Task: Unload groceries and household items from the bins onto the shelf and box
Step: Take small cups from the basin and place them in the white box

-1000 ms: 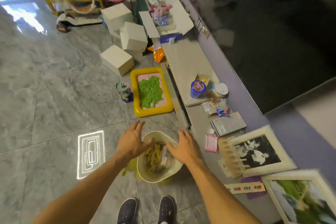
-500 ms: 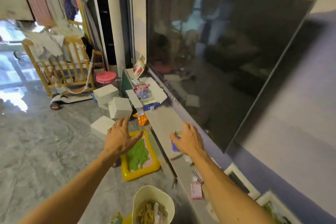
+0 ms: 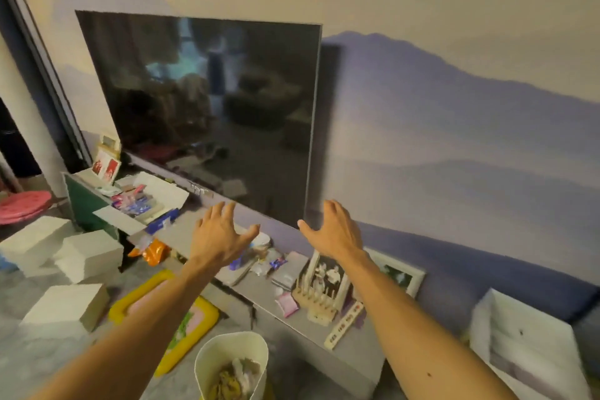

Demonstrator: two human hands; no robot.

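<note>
I see the low grey shelf (image 3: 266,292) running along the wall. At its left end is an open white box (image 3: 162,195) of coloured packets; toward its middle lie a grey booklet (image 3: 289,271) and a pink packet (image 3: 287,304), then a wooden rack (image 3: 319,305) in front of a framed photo (image 3: 328,278), and a strip with coloured marks (image 3: 344,325) at the front edge. On the floor (image 3: 32,360) before the shelf I make out a white bin (image 3: 232,351) with mixed contents, a yellow tray (image 3: 143,295) to its left, an orange packet (image 3: 154,250) by the shelf's front, and white blocks (image 3: 65,305) off the left end.
</note>
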